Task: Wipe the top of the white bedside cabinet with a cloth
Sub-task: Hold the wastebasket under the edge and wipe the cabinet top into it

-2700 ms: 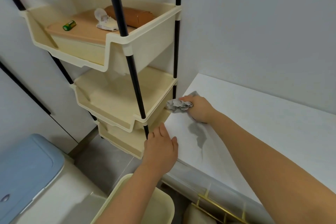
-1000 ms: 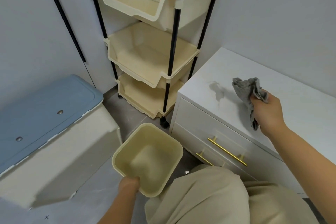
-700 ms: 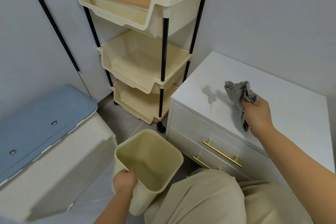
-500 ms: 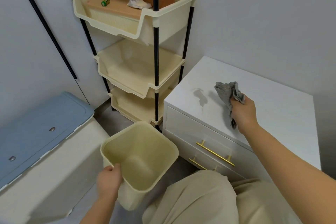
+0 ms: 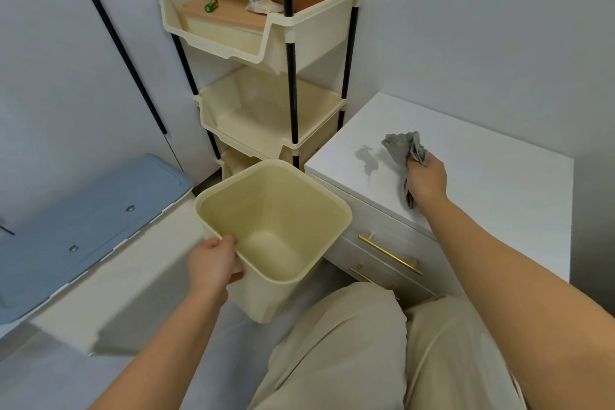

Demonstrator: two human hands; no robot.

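While our right hand (image 5: 427, 180) is closed around the crumpled grey cloth (image 5: 404, 153), we hold it above the top of the white bedside cabinet (image 5: 492, 176), near its front left part. One end of the cloth stands up out of the fist and the other end hangs down below it; whether the hanging end touches the top, we cannot tell. Just to the left of the cloth, on the white top, we see a small grey mark (image 5: 366, 160), which may be only the shadow of the cloth. The cabinet stands against the wall, and its front shows two drawers with gold handles (image 5: 389, 255). Our left hand (image 5: 213, 265) is clamped on the near rim of a cream plastic bin (image 5: 283, 203), with the thumb inside and the fingers outside, and the bin is tilted so that its open mouth faces us. The bin is in front of the left corner of the cabinet. Behind it stands a cream shelf rack (image 5: 259, 43) with black poles, just beside the cabinet; on its top tray lie a small green battery (image 5: 211, 5) and a crumpled white tissue (image 5: 258, 3). At the left we see a box with a blue lid (image 5: 83, 226). Our knees in beige trousers (image 5: 366, 353) are at the bottom.
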